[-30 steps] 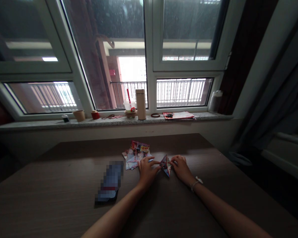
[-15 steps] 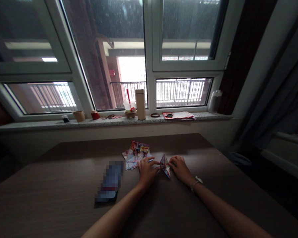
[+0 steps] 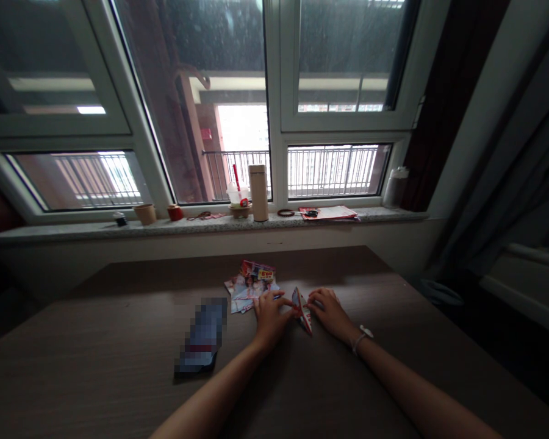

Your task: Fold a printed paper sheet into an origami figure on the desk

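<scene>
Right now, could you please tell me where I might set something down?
Bare table lies left of the phone and right of the right hand; it's crowded around the left hand, between paper pile and folded paper.

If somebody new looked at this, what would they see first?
Probably the big, bright window across the top. Then maybe the small, colourful folded paper between the left hand and the right hand, above the brown table. The tall beige flask on the windowsill stands out too.
</scene>
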{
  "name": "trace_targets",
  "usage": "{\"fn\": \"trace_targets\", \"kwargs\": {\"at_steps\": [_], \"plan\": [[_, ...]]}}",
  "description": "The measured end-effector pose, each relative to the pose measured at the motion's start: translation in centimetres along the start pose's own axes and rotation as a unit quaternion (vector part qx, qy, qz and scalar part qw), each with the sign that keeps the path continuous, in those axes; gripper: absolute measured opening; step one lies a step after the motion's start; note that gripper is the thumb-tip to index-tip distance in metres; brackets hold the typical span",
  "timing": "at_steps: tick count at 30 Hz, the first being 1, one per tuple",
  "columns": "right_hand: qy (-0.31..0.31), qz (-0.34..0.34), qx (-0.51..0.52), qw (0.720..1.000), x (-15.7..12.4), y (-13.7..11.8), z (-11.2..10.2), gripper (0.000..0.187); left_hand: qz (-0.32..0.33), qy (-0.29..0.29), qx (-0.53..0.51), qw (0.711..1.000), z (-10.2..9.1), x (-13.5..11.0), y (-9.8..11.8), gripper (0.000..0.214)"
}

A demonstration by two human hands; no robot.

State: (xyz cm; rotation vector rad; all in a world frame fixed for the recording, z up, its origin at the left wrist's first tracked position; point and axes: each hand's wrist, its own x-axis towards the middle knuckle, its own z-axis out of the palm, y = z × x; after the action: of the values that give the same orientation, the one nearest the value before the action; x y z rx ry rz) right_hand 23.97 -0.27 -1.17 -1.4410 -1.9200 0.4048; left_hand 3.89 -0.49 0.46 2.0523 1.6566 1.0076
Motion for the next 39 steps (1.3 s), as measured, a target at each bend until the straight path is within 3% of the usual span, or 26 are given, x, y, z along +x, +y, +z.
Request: {"fn": "trace_targets", "kwargs": {"at_steps": [12,23,28,39], "plan": [[-0.021,-0.024,0.007,0.999,-0.22,-0.40,-0.12,0.009,-0.035,-0.039,0.041,0.998,-0.36,0.09,0.61,0.011],[0.009,-0.010,0.005,1.000,-0.02,0.14,0.08,0.011,-0.026,-0.054,0.037,0.998,-0.37,0.02,0.53,0.014],[0.017,0.000,-0.007,1.000,0.10,0.36,0.25,0.009,-0.025,-0.049,0.047,0.997,-0.31,0.14,0.39,0.021],[-0.007,-0.014,0.004,1.000,-0.19,-0.43,-0.17,0.009,-0.024,-0.035,0.015,0.999,-0.28,0.11,0.25,0.010]]}}
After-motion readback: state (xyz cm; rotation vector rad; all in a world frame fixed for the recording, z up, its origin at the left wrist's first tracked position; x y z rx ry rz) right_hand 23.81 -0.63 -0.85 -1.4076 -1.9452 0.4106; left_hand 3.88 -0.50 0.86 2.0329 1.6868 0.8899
